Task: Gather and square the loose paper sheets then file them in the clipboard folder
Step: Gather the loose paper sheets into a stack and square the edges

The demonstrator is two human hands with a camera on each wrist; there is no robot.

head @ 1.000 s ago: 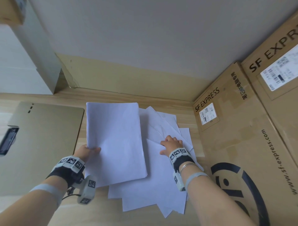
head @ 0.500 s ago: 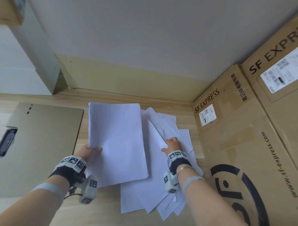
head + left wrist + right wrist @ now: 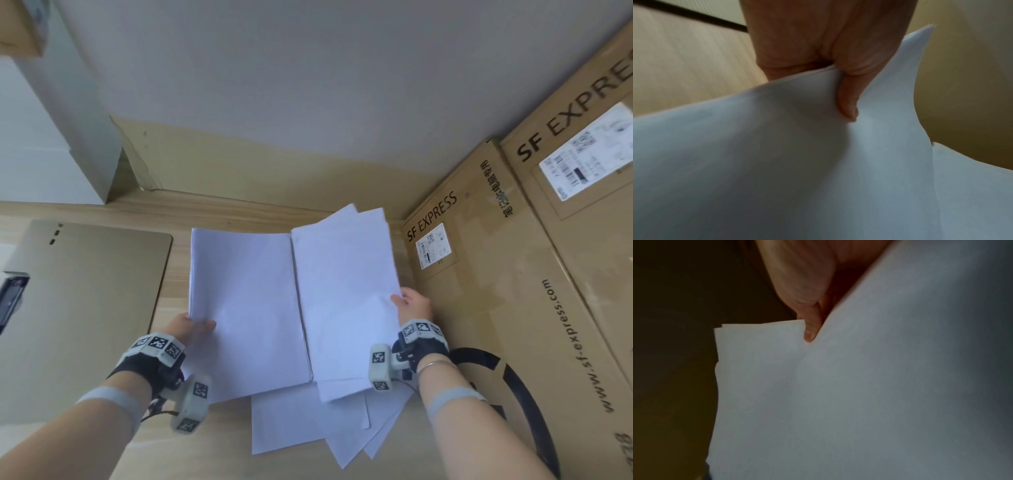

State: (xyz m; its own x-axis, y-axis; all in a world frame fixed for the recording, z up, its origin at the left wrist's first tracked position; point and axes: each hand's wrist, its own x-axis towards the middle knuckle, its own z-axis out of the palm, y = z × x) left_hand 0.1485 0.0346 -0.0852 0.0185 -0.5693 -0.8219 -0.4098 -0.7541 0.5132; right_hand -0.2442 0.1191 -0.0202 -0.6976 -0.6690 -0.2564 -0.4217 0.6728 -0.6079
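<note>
The left hand is clamped on a squared stack; the right hand pinches a rougher bundle beside it. Gathering is under way: loose sheets remain at the table's near edge, and merging is called for next. The clipboard folder waits at the left edge.

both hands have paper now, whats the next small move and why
Probably bring the right hand leftward and lay its sheets onto the stack in the left hand. The two bundles sit edge to edge, and more loose sheets wait on the table.
</note>
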